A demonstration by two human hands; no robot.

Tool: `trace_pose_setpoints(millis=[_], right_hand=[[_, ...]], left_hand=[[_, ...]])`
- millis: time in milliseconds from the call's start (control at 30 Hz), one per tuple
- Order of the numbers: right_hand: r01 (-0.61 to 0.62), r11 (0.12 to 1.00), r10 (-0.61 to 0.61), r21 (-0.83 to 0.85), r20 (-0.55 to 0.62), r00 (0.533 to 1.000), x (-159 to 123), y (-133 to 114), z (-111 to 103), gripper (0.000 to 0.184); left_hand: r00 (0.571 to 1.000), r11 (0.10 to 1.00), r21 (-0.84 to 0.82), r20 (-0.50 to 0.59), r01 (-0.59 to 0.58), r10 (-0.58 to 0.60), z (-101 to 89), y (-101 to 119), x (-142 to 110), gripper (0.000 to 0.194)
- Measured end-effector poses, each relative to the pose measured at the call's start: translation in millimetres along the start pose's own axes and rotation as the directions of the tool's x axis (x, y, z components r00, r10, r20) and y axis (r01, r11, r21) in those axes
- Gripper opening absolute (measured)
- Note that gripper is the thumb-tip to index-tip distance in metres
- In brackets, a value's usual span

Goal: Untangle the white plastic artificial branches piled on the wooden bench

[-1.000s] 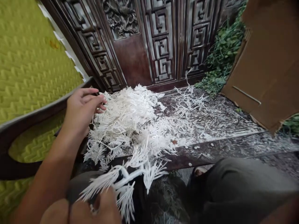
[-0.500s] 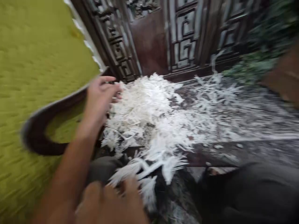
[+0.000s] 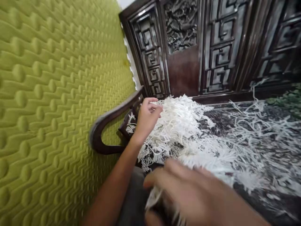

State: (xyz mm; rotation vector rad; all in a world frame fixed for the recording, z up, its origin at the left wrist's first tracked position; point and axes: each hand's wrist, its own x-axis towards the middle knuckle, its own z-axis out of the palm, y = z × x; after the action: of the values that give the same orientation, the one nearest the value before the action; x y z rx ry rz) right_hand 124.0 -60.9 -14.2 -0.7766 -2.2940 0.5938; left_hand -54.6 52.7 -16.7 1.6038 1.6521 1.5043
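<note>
A heap of white, feathery artificial plant sprigs [image 3: 181, 119] lies on the dark seat of a carved wooden bench. At the heap's left edge, beside the armrest, is my left hand [image 3: 148, 116], its fingers loosely bent and apart, tips close to or touching the sprigs. Closer to me, my right hand [image 3: 188, 188] is smeared by motion. Its fingers curl over a white sprig [image 3: 154, 197], which shows between fingers and thumb; part of it is hidden under the palm.
A curved wooden armrest [image 3: 96, 135] stands at the left against a yellow-green embossed wall [image 3: 58, 94]. Behind the heap rises the carved dark backrest [image 3: 183, 72]. Looser white sprigs [image 3: 258, 125] spread to the right, and green foliage [image 3: 287, 100] is at the far right.
The view has swung left, so the scene sits further right. My right hand has come up and rightward from the lower edge, over the near sprigs. My left hand stays by the heap's left edge.
</note>
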Motion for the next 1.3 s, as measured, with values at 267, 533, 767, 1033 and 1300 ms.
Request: trace_pose_setpoints(millis=[267,533,767,1033,1300], right_hand=[[-0.228,0.969,0.229,-0.096,0.001,0.973,39,62,-31,0.026],[-0.307,0.951,0.307,0.029,-0.157,0.939,47,91,-30,0.041],[-0.229,0.959,0.266,0.166,-0.256,0.929,53,100,-31,0.039],[-0.106,0.846,0.26,0.522,-0.232,0.937,54,87,-33,0.02],[-0.114,0.71,0.329,0.695,-0.184,0.926,60,98,-31,0.022]], left_hand=[[0.987,0.997,-0.024,0.141,-0.075,0.077,1.6,16,-9,0.019],[0.896,0.998,0.006,0.441,-0.061,0.052,23.9,19,-21,0.039],[0.897,0.999,-0.031,0.44,-0.031,0.041,36.4,19,-27,0.04],[0.922,0.977,-0.147,0.334,-0.156,0.197,44.6,29,-28,0.029],[0.96,0.957,-0.286,0.253,-0.047,0.122,43.5,26,-24,0.04]])
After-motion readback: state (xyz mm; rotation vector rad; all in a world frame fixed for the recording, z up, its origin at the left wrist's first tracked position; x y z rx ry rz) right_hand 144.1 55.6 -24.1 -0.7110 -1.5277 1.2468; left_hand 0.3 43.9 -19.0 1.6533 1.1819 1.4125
